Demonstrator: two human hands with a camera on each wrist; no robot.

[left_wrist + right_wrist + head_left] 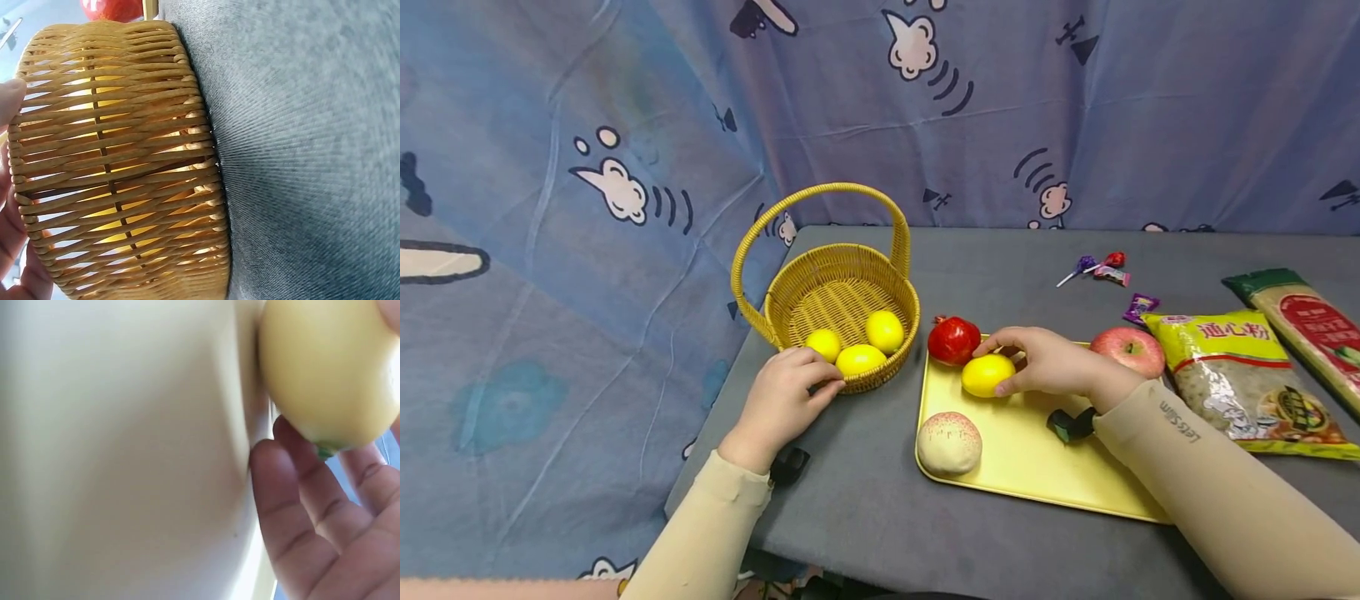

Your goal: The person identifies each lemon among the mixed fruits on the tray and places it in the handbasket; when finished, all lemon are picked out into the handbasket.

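My left hand (pixel 784 393) holds the near rim of a woven yellow basket (pixel 840 256) with a tall arched handle. In the left wrist view the basket's wall (pixel 119 144) fills much of the frame, with the thumb and fingers at its rim. Inside it lie three lemons, one at the right (pixel 884 332). Over the yellow tray (pixel 1030 475), my right hand (pixel 1048 360) grips another lemon (pixel 983 377) between thumb and fingers. The right wrist view shows this lemon (pixel 328 369) close up, its green tip beside the fingers. Whether it touches the tray is unclear.
A pomegranate (pixel 954 340) and a peach (pixel 949 443) are at the tray's left end, an apple (pixel 1127 351) at its far right. Beyond the apple lie a yellow food bag (pixel 1240 375) and a green-topped packet (pixel 1307 325). Wrapped candies (pixel 1141 307) and lollipops (pixel 1084 264) lie behind.
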